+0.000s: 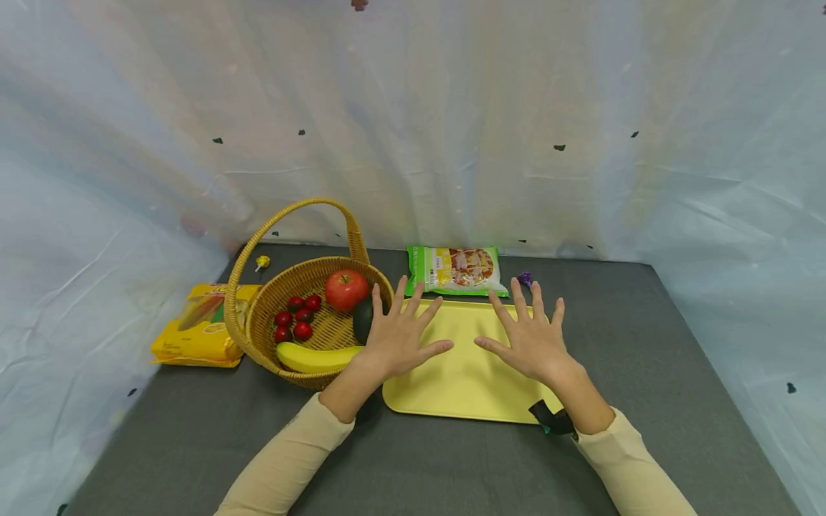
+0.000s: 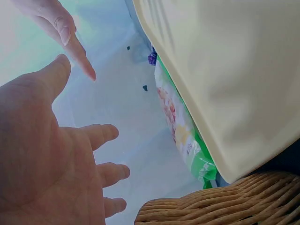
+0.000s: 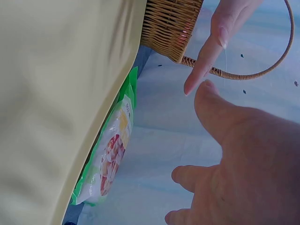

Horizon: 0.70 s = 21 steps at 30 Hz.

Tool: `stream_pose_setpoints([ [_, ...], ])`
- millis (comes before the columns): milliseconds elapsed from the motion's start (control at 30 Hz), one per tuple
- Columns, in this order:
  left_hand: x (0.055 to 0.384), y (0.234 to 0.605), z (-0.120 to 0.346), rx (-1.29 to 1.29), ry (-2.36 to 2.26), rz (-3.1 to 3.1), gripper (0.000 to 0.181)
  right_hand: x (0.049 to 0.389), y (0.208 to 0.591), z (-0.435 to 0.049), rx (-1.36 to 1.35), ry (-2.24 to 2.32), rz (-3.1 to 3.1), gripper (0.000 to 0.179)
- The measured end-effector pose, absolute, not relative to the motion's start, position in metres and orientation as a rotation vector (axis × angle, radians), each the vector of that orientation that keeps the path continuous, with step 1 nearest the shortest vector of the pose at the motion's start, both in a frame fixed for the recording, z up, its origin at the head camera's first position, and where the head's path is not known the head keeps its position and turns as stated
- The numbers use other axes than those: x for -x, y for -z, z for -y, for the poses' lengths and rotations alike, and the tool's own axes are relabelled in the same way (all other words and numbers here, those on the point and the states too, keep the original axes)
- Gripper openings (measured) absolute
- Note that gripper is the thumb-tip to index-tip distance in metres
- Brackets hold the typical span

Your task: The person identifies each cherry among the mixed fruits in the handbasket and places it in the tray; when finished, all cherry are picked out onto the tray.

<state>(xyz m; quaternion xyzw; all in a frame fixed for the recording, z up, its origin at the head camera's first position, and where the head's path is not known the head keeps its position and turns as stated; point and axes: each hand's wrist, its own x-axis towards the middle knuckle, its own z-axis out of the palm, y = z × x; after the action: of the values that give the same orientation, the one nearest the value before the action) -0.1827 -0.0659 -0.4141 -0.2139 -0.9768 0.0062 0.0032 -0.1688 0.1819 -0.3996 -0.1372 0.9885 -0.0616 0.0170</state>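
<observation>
Both hands hover over a pale yellow tray with fingers spread and nothing held. My left hand is above the tray's left side, overlapping the right rim of a wicker basket in the head view. My right hand is over the tray's right part. Inside the basket lie a red apple, several dark red cherries, a banana and a dark, rounded fruit partly hidden behind the left fingers. The left wrist view shows the left palm beside the tray's underside.
A green and white food packet lies behind the tray, with a small purple item to its right. Left of the basket is a yellow packet; a small yellow wrapped piece lies behind it. A pale curtain hangs round the dark table.
</observation>
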Motion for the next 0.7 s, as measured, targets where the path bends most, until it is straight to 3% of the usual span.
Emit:
stream_pose_setpoints([
  [300, 0.163, 0.412, 0.09, 0.738, 0.09, 2.939, 0.076, 0.17, 0.4, -0.184, 0.447, 0.248, -3.053, 0.09],
  [467, 0.138, 0.408, 0.133, 0.783, 0.286, 2.576, 0.053, 0.173, 0.403, -0.193, 0.441, 0.304, -3.003, 0.087],
  [567, 0.124, 0.406, 0.162, 0.7, 0.465, 2.263, 0.036, 0.176, 0.405, -0.196, 0.462, 0.297, -2.988, 0.082],
  [700, 0.11, 0.412, 0.193, 0.473, 0.634, 1.841, 0.034, 0.183, 0.407, -0.197, 0.533, 0.276, -2.991, 0.074],
])
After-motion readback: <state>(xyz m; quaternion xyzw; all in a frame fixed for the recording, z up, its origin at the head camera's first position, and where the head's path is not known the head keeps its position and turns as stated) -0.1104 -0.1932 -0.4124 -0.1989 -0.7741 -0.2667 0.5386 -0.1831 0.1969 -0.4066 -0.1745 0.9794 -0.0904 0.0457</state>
